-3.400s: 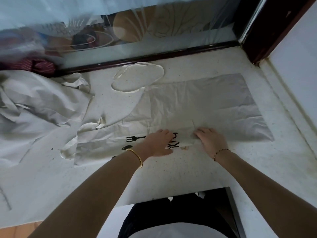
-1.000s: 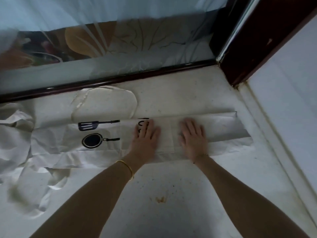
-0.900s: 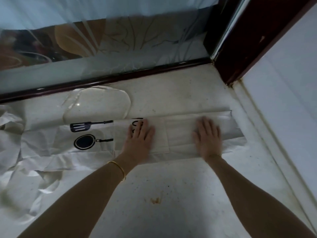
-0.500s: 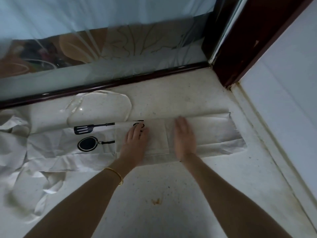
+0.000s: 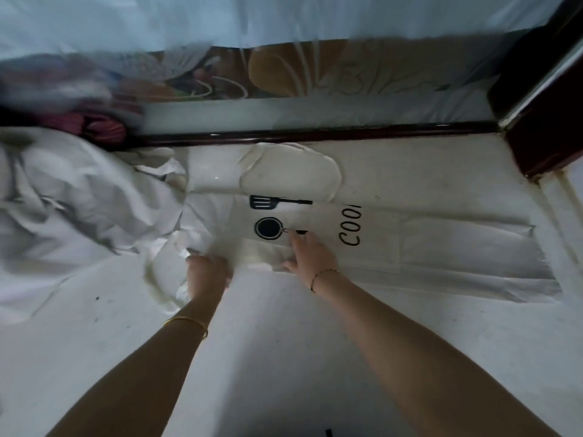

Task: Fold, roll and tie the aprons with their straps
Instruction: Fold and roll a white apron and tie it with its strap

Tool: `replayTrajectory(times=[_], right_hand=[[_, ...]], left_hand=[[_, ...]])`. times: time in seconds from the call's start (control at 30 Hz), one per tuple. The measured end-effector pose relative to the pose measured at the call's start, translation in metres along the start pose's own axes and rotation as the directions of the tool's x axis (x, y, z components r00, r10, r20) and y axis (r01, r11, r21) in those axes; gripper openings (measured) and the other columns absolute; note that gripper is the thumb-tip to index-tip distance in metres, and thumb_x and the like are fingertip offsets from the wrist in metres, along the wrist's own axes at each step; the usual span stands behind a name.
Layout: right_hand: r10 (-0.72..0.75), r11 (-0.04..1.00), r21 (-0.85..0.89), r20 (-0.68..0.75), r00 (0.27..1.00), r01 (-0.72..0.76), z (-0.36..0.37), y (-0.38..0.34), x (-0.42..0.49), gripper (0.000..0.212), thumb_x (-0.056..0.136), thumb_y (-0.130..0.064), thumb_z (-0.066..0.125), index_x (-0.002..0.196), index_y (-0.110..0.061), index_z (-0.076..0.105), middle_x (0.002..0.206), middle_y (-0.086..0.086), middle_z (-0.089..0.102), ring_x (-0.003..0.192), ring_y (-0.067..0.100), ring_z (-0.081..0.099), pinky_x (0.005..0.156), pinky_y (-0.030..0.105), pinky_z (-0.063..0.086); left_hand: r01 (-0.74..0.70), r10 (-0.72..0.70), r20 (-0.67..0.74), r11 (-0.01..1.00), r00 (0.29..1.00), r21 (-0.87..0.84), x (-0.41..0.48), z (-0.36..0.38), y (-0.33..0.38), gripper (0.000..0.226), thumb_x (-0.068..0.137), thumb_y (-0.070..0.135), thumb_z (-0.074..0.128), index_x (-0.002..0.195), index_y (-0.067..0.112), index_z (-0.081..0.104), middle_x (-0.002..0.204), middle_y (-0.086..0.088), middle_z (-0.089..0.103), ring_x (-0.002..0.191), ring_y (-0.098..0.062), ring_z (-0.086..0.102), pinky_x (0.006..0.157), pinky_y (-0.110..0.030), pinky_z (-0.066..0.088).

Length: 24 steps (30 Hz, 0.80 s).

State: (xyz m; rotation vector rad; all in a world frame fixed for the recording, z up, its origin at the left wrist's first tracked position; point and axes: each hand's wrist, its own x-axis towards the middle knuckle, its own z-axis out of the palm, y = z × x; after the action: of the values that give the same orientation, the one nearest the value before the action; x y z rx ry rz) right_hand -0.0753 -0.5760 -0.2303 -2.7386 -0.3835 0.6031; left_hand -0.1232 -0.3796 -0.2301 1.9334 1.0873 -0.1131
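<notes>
Head view: the apron (image 5: 426, 247) lies on the counter (image 5: 284, 342), folded into one long flat strip. Its black letters (image 5: 350, 225) and pan picture (image 5: 268, 228) face up. The folding looks mostly done. The apron is not rolled yet, and nothing is tied. The strap (image 5: 156, 279) lies loose in a loop by the left end. A heap of cloth (image 5: 69, 200) sits at the left, likely more aprons to do. Rolling seems to come next, maybe from the left end.

The left hand (image 5: 206, 274) is at that end, with its fingers bent down into the cloth. Whether its grip has hold of the cloth cannot be told. The right hand (image 5: 310, 257) has an open grip. Its fingers lie straight and flat on the apron, just beside the pan picture, and hold nothing.
</notes>
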Motion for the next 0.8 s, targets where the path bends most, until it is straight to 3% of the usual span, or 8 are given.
replayTrajectory(times=[0.07, 0.17, 0.27, 0.37, 0.47, 0.53, 0.63, 0.8], right_hand=[[-0.013, 1.000, -0.025, -0.018, 1.000, 0.013, 0.002, 0.010, -0.004, 0.068, 0.088, -0.047, 0.057, 0.143, -0.024, 0.024, 0.127, 0.013, 0.043, 0.106, 0.028, 0.052, 0.084, 0.038, 0.049], [-0.025, 1.000, -0.016, -0.010, 1.000, 0.025, 0.003, 0.017, -0.015, 0.065, 0.086, -0.045, 0.060, 0.139, -0.030, 0.026, 0.122, 0.010, 0.044, 0.091, 0.025, 0.057, 0.074, 0.034, 0.053], [-0.006, 1.000, -0.020, 0.017, 1.000, 0.007, 0.006, 0.022, -0.025, 0.073, 0.084, -0.045, 0.063, 0.142, -0.032, 0.021, 0.123, 0.009, 0.043, 0.085, 0.023, 0.059, 0.069, 0.032, 0.053], [0.029, 1.000, -0.004, 0.047, 0.998, -0.029, 0.005, 0.021, -0.028, 0.078, 0.083, -0.043, 0.065, 0.144, -0.034, 0.018, 0.124, 0.010, 0.042, 0.091, 0.026, 0.059, 0.073, 0.034, 0.054], [0.081, 0.996, 0.023, 0.104, 0.991, -0.084, 0.000, 0.016, -0.024, 0.079, 0.083, -0.040, 0.067, 0.145, -0.035, 0.018, 0.125, 0.010, 0.040, 0.097, 0.029, 0.057, 0.080, 0.039, 0.054], [0.107, 0.993, 0.030, 0.139, 0.985, -0.112, -0.002, 0.014, -0.021, 0.081, 0.082, -0.039, 0.069, 0.145, -0.034, 0.018, 0.125, 0.011, 0.040, 0.098, 0.030, 0.056, 0.083, 0.041, 0.053], [0.142, 0.989, 0.015, 0.173, 0.975, -0.147, -0.007, 0.009, -0.016, 0.086, 0.080, -0.036, 0.071, 0.145, -0.033, 0.015, 0.125, 0.012, 0.041, 0.102, 0.030, 0.054, 0.087, 0.041, 0.051], [0.187, 0.982, -0.048, 0.194, 0.963, -0.181, -0.009, -0.005, -0.009, 0.090, 0.075, -0.030, 0.076, 0.143, -0.026, 0.017, 0.116, 0.012, 0.048, 0.097, 0.028, 0.057, 0.082, 0.039, 0.053]], left_hand=[[0.112, -0.085, 0.100, 0.947, 0.991, -0.301, 0.004, -0.003, 0.008, 0.038, 0.096, 0.027, 0.047, 0.088, -0.008, 0.056, 0.079, -0.024, 0.065, 0.064, -0.033, 0.067, 0.048, -0.036, 0.057], [0.204, -0.127, 0.172, 0.794, 0.977, -0.572, 0.009, -0.007, 0.025, 0.019, 0.092, 0.019, 0.058, 0.094, 0.000, 0.056, 0.094, -0.018, 0.062, 0.087, -0.030, 0.065, 0.068, -0.036, 0.059], [0.272, -0.179, 0.205, 0.640, 0.962, -0.718, 0.016, -0.011, 0.038, 0.027, 0.084, 0.011, 0.068, 0.108, 0.007, 0.056, 0.101, -0.011, 0.063, 0.099, -0.029, 0.061, 0.085, -0.042, 0.054], [0.276, -0.195, 0.199, 0.583, 0.961, -0.764, 0.025, -0.023, 0.053, 0.029, 0.080, 0.008, 0.072, 0.105, 0.010, 0.056, 0.096, -0.008, 0.063, 0.093, -0.028, 0.062, 0.083, -0.043, 0.054], [0.182, -0.133, 0.127, 0.600, 0.983, -0.779, 0.043, -0.045, 0.067, 0.045, 0.081, 0.008, 0.071, 0.118, 0.017, 0.049, 0.099, -0.008, 0.061, 0.079, -0.019, 0.061, 0.077, -0.037, 0.056], [0.116, -0.083, 0.082, 0.661, 0.993, -0.742, 0.055, -0.066, 0.077, 0.047, 0.085, 0.007, 0.065, 0.123, 0.021, 0.041, 0.082, -0.004, 0.055, 0.061, -0.010, 0.052, 0.055, -0.023, 0.050], [0.026, -0.032, 0.003, 0.762, 0.999, -0.647, 0.079, -0.103, 0.088, 0.019, 0.088, 0.006, 0.058, 0.100, 0.016, 0.047, 0.069, -0.003, 0.050, 0.052, -0.010, 0.043, 0.039, -0.017, 0.036], [-0.120, 0.071, -0.134, 0.907, 0.988, -0.404, 0.104, -0.146, 0.098, 0.014, 0.095, 0.021, 0.047, 0.101, 0.009, 0.048, 0.071, -0.004, 0.055, 0.045, -0.010, 0.045, 0.043, -0.022, 0.038]])
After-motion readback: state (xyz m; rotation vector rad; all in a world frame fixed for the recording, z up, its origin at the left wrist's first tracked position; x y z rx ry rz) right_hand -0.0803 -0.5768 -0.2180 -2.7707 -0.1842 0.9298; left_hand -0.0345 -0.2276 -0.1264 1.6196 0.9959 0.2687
